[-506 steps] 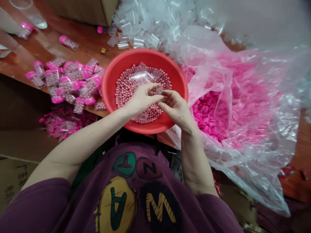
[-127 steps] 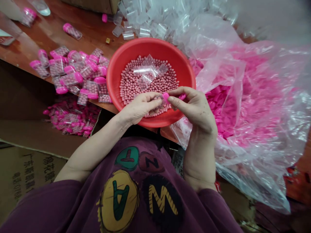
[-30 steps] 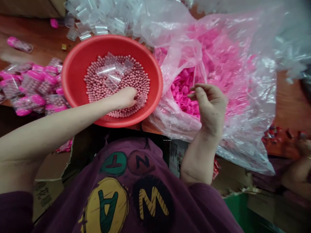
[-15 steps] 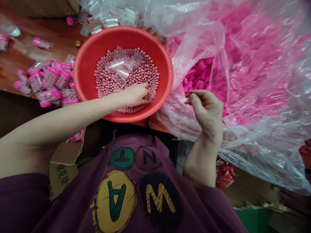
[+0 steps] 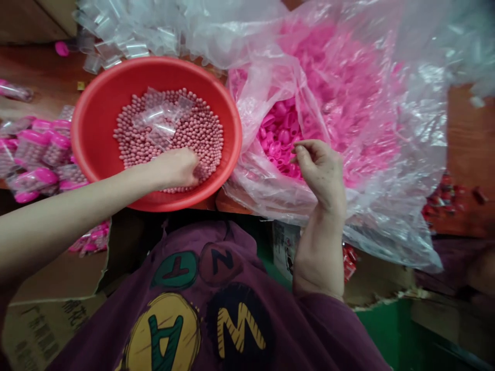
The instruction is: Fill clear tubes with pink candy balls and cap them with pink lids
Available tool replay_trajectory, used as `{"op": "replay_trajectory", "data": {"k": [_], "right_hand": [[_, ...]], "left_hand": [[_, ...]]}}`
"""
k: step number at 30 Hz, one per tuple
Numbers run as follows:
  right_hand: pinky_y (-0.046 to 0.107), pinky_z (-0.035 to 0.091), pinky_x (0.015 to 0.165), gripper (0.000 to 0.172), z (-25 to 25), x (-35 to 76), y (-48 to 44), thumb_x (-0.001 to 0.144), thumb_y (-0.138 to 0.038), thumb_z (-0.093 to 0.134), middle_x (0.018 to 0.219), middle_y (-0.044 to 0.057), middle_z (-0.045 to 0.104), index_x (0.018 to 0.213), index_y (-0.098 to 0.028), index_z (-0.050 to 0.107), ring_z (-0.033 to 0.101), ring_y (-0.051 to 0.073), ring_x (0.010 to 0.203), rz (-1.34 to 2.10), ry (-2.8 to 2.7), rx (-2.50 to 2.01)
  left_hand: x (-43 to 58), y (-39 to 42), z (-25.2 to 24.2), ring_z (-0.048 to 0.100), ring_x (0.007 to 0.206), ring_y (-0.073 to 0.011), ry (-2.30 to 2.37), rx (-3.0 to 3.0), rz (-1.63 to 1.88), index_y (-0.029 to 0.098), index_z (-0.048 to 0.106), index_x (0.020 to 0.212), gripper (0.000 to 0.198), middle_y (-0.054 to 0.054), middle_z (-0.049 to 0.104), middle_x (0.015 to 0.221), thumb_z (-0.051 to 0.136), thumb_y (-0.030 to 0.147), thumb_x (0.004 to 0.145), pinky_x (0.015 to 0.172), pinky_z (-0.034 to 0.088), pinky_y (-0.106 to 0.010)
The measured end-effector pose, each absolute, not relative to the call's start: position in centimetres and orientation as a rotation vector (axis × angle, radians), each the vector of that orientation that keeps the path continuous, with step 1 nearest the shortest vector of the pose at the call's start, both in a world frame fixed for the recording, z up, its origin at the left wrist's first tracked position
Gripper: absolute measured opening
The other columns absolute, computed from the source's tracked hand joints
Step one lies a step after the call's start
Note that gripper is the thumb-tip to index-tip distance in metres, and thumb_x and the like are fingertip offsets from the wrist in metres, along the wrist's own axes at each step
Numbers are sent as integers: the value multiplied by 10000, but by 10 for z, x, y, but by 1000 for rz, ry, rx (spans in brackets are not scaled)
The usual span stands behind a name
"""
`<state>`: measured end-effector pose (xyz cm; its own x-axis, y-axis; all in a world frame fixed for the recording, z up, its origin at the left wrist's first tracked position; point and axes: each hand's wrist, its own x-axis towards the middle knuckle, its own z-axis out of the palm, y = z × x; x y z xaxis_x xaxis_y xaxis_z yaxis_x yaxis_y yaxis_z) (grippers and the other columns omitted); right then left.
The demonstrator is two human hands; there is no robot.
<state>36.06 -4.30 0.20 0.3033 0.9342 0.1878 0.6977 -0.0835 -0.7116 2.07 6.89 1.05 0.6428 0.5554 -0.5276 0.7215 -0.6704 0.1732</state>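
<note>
My left hand (image 5: 181,167) is down in the red plastic basin (image 5: 95,103), among the small pink beads (image 5: 209,134). Its fingers are curled round a clear plastic tube, which is mostly hidden behind them. Several other clear tubes (image 5: 162,129) lie on top of the beads. Over the near side of the opened plastic bag, my right hand (image 5: 323,172) is raised, thumb against bent fingers. What those fingers pinch, if anything, is hidden. Just left of it, bright pink plastic caps (image 5: 280,131) show in the mouth of the bag (image 5: 247,149).
Filled bead tubes with pink caps (image 5: 38,154) are heaped left of the basin. Empty clear tubes (image 5: 127,36) spread behind it. Below the table edge stand a cardboard box (image 5: 54,314) and a pale bucket (image 5: 285,247). Small red packets (image 5: 444,198) lie at the right.
The view has shifted to the right, so the basin sits further left in it. My left hand's fingers have curled in and are lower among the beads. My right hand stays beside the caps.
</note>
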Motion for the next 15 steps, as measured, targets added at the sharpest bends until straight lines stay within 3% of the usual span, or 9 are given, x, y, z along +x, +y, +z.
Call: {"op": "replay_trajectory", "data": {"k": [4, 8, 11, 15], "right_hand": [[479, 645, 975, 219, 5, 356, -24, 1011, -239, 585, 990, 81, 838, 1003, -236, 804, 790, 270, 949, 325, -1672, -1961], [547, 637, 987, 243, -1, 330, -3, 1043, -293, 582, 1044, 157, 842, 965, -206, 795, 785, 355, 1023, 276, -1812, -2205], [564, 636, 956, 247, -6, 315, 4, 1038, -379, 670, 1141, 223, 827, 1040, -163, 791, 776, 397, 1070, 249, -1811, -2410], [521, 629, 981, 290, -2, 314, 1, 1064, -379, 619, 1226, 202, 825, 1168, -172, 794, 765, 368, 1143, 280, -1790, -2449]], "left_hand": [[32, 65, 20, 799, 889, -378, 1049, 2496, -859, 91, 887, 1014, 316, -235, 833, 950, 660, 214, 833, 658, 473, -358], [63, 74, 12, 797, 914, -355, 1121, 2483, -577, 105, 900, 1062, 330, -205, 830, 915, 680, 207, 838, 753, 536, -353], [77, 88, 3, 781, 893, -329, 1263, 2416, -394, 72, 893, 1050, 314, -174, 809, 856, 732, 244, 843, 769, 535, -335], [67, 101, 2, 777, 903, -265, 1328, 2263, -334, 102, 882, 1075, 335, -111, 833, 920, 741, 354, 907, 769, 543, -283]]}}
